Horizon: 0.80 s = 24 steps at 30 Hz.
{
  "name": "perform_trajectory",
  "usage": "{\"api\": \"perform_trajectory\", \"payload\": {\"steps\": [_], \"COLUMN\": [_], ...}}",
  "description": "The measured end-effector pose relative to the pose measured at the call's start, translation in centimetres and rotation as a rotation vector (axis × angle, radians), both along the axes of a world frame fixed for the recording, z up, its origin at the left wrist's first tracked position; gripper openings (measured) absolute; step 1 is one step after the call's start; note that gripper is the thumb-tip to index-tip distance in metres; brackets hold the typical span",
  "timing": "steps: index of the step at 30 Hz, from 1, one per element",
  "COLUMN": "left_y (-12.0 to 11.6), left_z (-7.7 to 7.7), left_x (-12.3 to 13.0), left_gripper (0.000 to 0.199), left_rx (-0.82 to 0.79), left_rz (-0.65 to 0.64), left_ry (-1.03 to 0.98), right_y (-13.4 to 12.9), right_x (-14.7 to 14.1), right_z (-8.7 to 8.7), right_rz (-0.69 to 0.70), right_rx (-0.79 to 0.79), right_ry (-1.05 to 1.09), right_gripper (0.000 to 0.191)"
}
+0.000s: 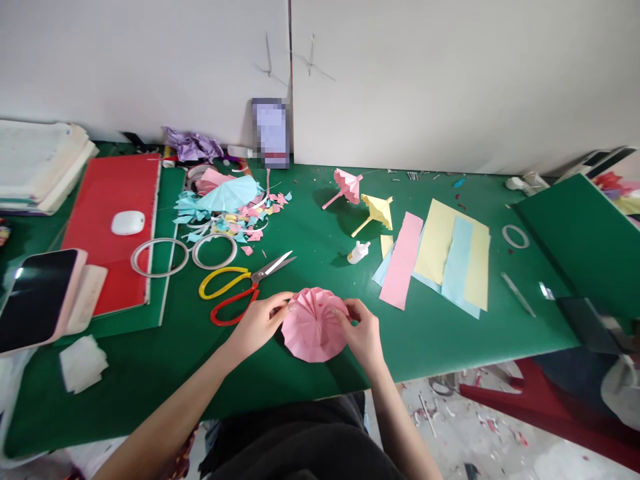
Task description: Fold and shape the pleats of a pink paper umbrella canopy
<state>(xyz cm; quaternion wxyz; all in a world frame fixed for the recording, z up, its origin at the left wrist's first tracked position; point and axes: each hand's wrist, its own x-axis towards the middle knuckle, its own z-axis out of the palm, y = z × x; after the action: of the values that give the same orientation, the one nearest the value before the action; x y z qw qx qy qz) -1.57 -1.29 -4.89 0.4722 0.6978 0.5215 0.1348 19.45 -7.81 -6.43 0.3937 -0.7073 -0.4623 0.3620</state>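
A round, pleated pink paper canopy (314, 325) lies near the front edge of the green table (280, 373). My left hand (257, 325) pinches its left rim, and my right hand (364, 331) grips its right rim. Just behind the left hand lie scissors (240, 283) with one yellow and one red handle, blades apart. Farther back stand a finished pink paper umbrella (346, 187) and a yellow paper umbrella (376, 212). A small white glue bottle (359, 252) lies between them and the canopy.
Pink, yellow and blue paper strips (440, 260) lie to the right. Paper scraps and a blue paper umbrella (227, 200) sit at the back left, by two tape rings (187, 253), a red board (113, 220) with a white mouse (127, 222), and a phone (35, 297).
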Motion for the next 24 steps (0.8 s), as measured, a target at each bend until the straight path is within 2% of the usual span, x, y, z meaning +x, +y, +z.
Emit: {"api": "perform_trajectory", "payload": {"steps": [3, 5, 10, 17, 24], "left_y": [-0.2, -0.2, -0.5, -0.6, -0.4], "left_z": [0.6, 0.9, 1.3, 1.4, 0.7], "left_x": [-0.1, -0.2, -0.2, 0.2, 1.3], "left_gripper": [0.035, 0.035, 0.033, 0.036, 0.026], "left_rx": [-0.003, 0.006, 0.011, 0.085, 0.197], "left_rz": [-0.045, -0.076, -0.105, -0.114, -0.046], "left_ry": [0.013, 0.019, -0.003, 0.047, 0.127], "right_y": [0.4, 1.0, 2.5, 2.9, 2.9], "right_x": [0.3, 0.4, 0.2, -0.2, -0.2], "right_z": [0.6, 1.1, 2.1, 1.9, 1.5], "right_rz": [0.097, 0.179, 0.280, 0.248, 0.237], "right_rx": [0.004, 0.021, 0.013, 0.023, 0.045], "right_ry": [0.081, 0.147, 0.178, 0.120, 0.089], "right_gripper": [0.044, 0.051, 0.025, 0.020, 0.019]}}
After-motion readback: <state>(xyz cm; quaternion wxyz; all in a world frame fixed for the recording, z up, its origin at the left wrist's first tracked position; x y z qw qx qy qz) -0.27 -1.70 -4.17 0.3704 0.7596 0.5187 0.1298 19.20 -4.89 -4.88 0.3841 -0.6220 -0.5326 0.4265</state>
